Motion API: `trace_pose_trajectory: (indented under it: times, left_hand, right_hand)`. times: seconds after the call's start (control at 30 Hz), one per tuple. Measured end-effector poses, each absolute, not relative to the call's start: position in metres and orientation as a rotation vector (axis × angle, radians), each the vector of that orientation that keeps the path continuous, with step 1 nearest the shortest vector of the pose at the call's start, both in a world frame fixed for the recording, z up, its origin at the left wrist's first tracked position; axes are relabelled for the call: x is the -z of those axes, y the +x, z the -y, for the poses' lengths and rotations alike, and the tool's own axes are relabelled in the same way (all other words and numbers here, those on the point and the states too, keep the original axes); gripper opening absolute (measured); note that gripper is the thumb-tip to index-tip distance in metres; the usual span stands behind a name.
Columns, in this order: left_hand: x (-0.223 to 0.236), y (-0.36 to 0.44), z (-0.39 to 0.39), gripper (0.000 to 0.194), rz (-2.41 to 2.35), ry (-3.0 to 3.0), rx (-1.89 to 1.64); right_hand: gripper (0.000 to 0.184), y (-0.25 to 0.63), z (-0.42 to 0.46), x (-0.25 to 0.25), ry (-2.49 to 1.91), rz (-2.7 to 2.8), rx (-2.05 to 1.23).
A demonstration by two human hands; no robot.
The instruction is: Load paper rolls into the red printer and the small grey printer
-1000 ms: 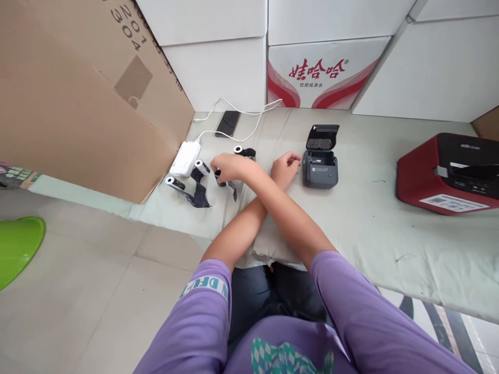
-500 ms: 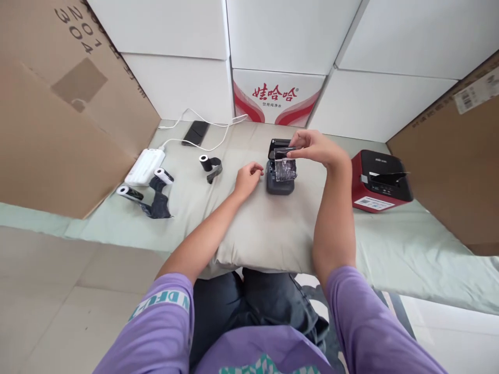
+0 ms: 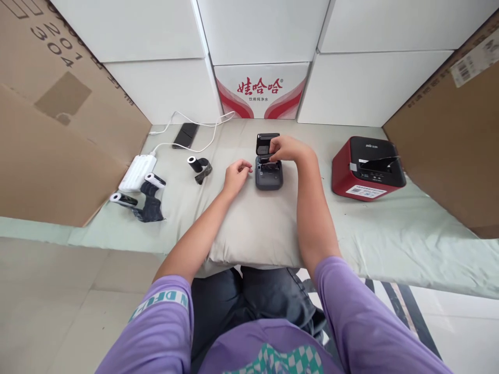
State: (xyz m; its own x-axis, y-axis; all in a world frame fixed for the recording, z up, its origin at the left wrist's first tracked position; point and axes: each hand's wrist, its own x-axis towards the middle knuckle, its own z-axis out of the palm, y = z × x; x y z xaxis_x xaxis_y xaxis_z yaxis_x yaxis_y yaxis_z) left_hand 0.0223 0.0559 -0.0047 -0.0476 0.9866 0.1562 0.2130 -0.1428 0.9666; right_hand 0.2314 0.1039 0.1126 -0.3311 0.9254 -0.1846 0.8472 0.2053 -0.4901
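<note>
A small dark label printer (image 3: pixel 268 179) sits in front of me with its lid (image 3: pixel 267 139) raised. My right hand (image 3: pixel 287 149) reaches in from the right, fingers pinched on a black ribbon roll (image 3: pixel 265 159) at the printer's inner bay. Part of the roll is hidden by the fingers and the housing, so how far it is seated cannot be made out. Just left of the printer rests my left hand (image 3: pixel 236 176), fingers loosely bent and apart, holding nothing.
Left lie a ribbon roll with a loose tail (image 3: pixel 198 166), two more rolls joined by black film (image 3: pixel 150 209), a white power bank (image 3: pixel 137 172) and a phone (image 3: pixel 186 135). A red-black printer (image 3: pixel 367 169) stands right. Cardboard boxes (image 3: pixel 50 135) and white boxes (image 3: pixel 156 93) enclose the surface.
My right hand has lowered the ribbon roll, with its hanging film, into the open printer. My left hand has stayed beside the printer. The whole view has shifted slightly.
</note>
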Motion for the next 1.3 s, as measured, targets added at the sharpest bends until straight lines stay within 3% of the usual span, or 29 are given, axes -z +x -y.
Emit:
trace_pose_trajectory:
  times: [0.13, 0.3, 0.4, 0.53, 0.7, 1.0, 1.13, 1.3]
  left_hand:
    - [0.007, 0.021, -0.057, 0.016, -1.334, 1.449, -1.262]
    - [0.006, 0.021, -0.056, 0.017, -1.334, 1.449, -1.262]
    - [0.005, 0.021, -0.055, 0.016, -1.333, 1.449, -1.258]
    - [0.004, 0.022, -0.055, 0.015, -1.329, 1.447, -1.25]
    - [0.004, 0.022, -0.055, 0.015, -1.331, 1.455, -1.248]
    - [0.005, 0.023, -0.057, 0.015, -1.322, 1.467, -1.245]
    - [0.003, 0.023, -0.056, 0.017, -1.302, 1.465, -1.292]
    - [0.004, 0.024, -0.051, 0.042, -1.24, 1.844, -1.318]
  right_hand:
    - [0.015, 0.234, -0.101, -0.113, -1.579, 2.13, -0.711]
    - [0.03, 0.237, -0.11, -0.104, -1.397, 1.887, -0.475]
    - [0.038, 0.237, -0.113, -0.099, -1.392, 1.88, -0.531]
    - [0.026, 0.234, -0.104, -0.108, -1.441, 1.908, -0.644]
    - [0.025, 0.229, -0.084, -0.134, -1.506, 1.938, -0.782]
    - [0.071, 0.218, -0.075, -0.154, -1.837, 1.933, -1.04]
    - [0.073, 0.206, -0.068, -0.159, -1.954, 1.977, -0.925]
    - [0.071, 0.198, -0.065, -0.158, -2.012, 2.058, -0.84]
